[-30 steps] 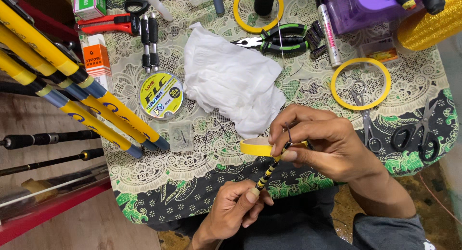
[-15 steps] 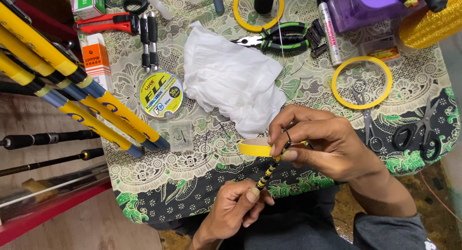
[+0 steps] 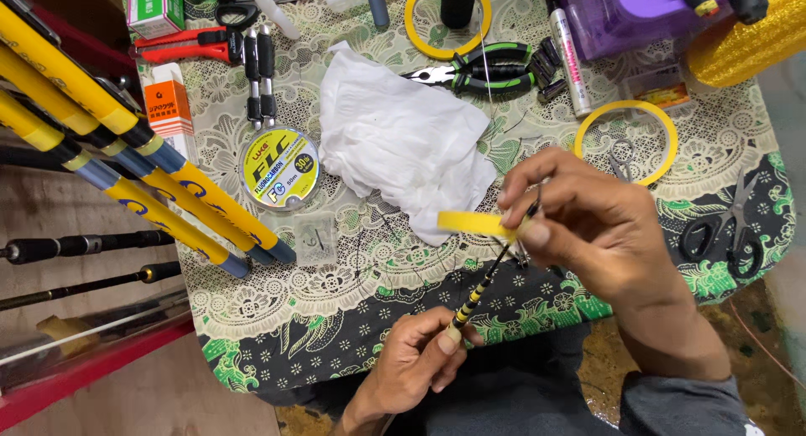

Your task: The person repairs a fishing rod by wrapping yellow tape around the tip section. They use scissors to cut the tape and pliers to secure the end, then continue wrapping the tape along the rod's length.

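My left hand pinches the lower end of a thin rod banded black and yellow, near the table's front edge. My right hand grips the rod's upper end together with a strip of yellow tape that sticks out to the left from my fingers. The rod slants up to the right between the two hands. A crumpled white cloth lies just behind the tape.
On the patterned tablecloth lie a round line spool, green-handled pliers, two yellow tape rings, scissors, a red cutter and a purple box. Yellow and blue rods slant in from the left.
The hands and rod stay in nearly the same pose; no clear movement shows between the frames.
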